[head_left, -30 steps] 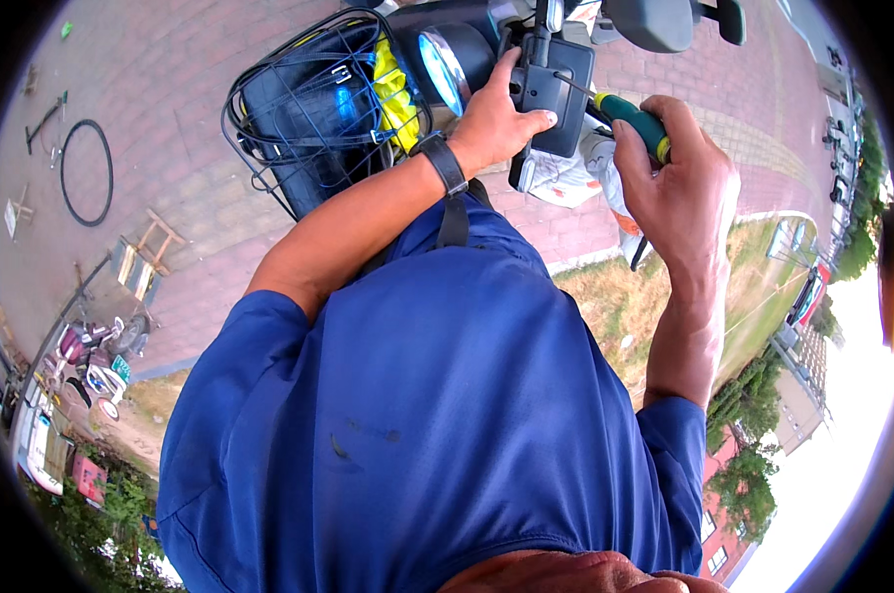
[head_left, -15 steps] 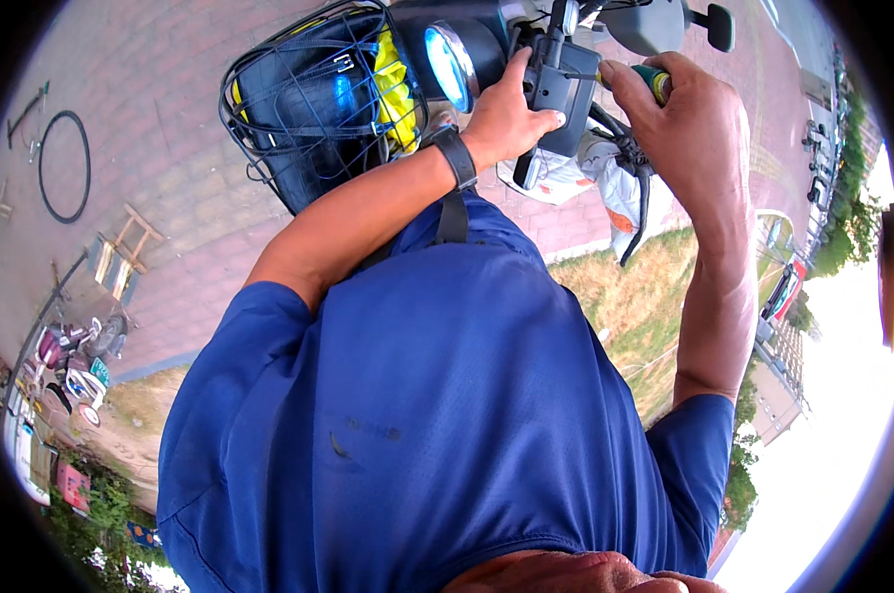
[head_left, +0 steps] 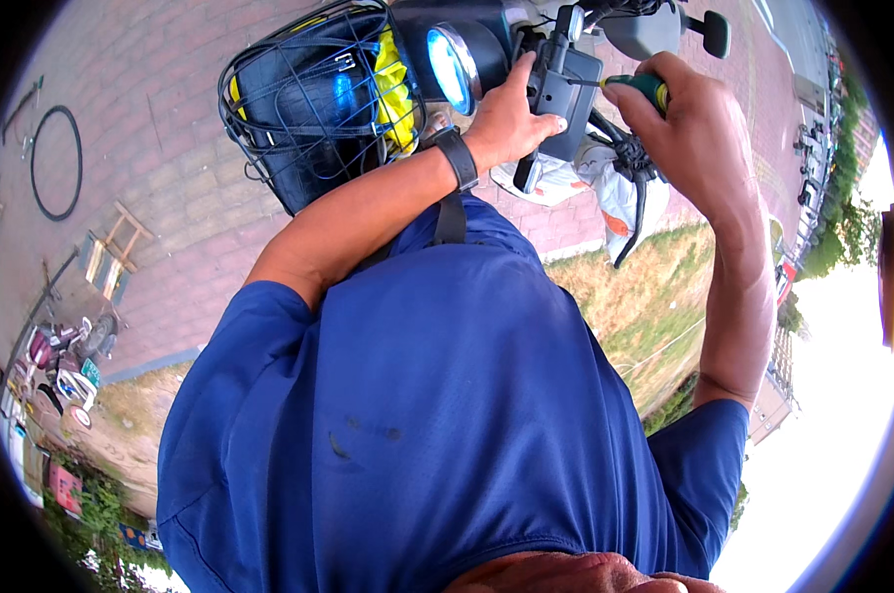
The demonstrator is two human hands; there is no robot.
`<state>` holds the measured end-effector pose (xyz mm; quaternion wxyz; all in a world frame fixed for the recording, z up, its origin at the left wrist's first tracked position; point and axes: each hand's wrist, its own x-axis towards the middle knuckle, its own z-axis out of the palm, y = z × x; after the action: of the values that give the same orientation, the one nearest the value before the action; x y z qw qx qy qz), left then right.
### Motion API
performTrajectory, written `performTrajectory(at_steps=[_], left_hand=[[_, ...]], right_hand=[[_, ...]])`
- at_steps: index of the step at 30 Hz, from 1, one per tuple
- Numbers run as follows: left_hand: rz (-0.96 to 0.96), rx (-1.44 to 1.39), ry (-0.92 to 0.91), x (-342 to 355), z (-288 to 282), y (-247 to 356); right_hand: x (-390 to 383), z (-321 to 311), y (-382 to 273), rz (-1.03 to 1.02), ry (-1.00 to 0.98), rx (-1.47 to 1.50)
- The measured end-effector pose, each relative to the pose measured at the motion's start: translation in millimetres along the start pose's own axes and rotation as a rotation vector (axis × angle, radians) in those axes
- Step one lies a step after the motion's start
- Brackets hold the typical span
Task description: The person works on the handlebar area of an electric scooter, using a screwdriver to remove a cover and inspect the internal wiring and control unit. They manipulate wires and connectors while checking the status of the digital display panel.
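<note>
My left hand [head_left: 509, 121], with a dark band on its wrist, grips a black phone-holder-like bracket [head_left: 572, 111] on the handlebar, thumb along its near side and fingers at its far edge. In my right hand [head_left: 699, 133] is a screwdriver [head_left: 650, 87] with a green and yellow handle, my fingers closed round it. Its thin shaft points left and reaches across the bracket; I cannot make out just where the tip sits. My fingers partly hide the bracket's left side.
Left of the bracket are a round headlight [head_left: 451, 69] and a wire basket [head_left: 313, 99] holding a black bag and yellow cloth. A brake lever [head_left: 640, 203] and white plastic bag [head_left: 610, 188] hang nearby; a mirror [head_left: 717, 35] sticks out beyond. A wheel rim [head_left: 57, 163] and small wooden stool [head_left: 119, 247] are on the paving.
My right hand and forearm have shifted a little to the right, and more of the screwdriver's handle shows. My left hand stays on the bracket.
</note>
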<state>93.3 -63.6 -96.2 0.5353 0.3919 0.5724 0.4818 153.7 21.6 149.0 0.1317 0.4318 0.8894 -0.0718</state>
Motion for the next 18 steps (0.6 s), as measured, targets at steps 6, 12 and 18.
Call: performTrajectory(at_steps=[6,12,18], left_hand=[[0.065,0.009,0.010,2,0,-7],[0.050,-0.032,0.002,2,0,-9],[0.079,-0.006,0.038,1,1,-10]], right_hand=[[6,-10,15,-0.467,0.037,-0.146],[9,-15,-11,-0.161,-0.165,-0.275],[11,-7,-2,-0.546,0.049,-0.404]])
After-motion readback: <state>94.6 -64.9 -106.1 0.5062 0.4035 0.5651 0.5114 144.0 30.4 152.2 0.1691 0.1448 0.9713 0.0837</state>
